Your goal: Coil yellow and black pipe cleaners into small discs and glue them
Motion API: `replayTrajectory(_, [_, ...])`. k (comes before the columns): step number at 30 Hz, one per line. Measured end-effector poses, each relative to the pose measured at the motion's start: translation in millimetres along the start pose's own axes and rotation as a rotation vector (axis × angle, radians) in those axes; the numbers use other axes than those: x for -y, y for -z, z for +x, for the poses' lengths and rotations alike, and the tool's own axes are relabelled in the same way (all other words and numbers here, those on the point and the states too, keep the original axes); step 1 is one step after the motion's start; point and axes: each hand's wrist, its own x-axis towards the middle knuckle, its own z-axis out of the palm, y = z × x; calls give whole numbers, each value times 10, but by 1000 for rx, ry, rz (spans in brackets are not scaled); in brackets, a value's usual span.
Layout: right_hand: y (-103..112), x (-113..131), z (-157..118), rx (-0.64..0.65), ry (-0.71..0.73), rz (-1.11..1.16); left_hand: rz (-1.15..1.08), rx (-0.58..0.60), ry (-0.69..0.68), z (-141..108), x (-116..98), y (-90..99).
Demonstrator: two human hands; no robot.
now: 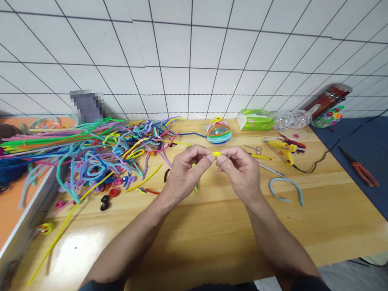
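Between the fingertips of both hands is a short yellow pipe cleaner piece [217, 154], held above the middle of the table. My left hand [186, 171] pinches its left end, and my right hand [241, 170] pinches the other. The fingers partly cover it, so its full shape is hidden. Just behind the hands stands a round ornament [219, 133] wrapped in rainbow pipe cleaners, with a yellow loop on top. A light blue curved pipe cleaner [284, 180] lies right of my right hand.
Heaped pipe cleaners [95, 159] cover the table's left. On the right lie a yellow glue gun [283, 148] with a cord, scissors [258, 150], a green-white packet [256, 120] and a red-brown flask [330, 98]. Red-handled pliers [363, 172] rest on blue cloth. A tiled wall stands behind.
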Motion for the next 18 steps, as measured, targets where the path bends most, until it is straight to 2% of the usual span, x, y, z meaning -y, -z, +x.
replayTrajectory(4, [-6, 20, -36, -41, 63, -63, 9, 11, -49, -11, -22, 6])
replayTrajectory(9, [4, 45, -80, -95, 289, -182, 22, 41, -169, -37, -86, 2])
replayTrajectory(15, [38, 141, -149, -116, 593, -278, 152, 71, -536, -75, -204, 13])
replayTrajectory(18, [68, 190, -189, -114, 694, -314, 236, 59, -664, -107, -254, 26])
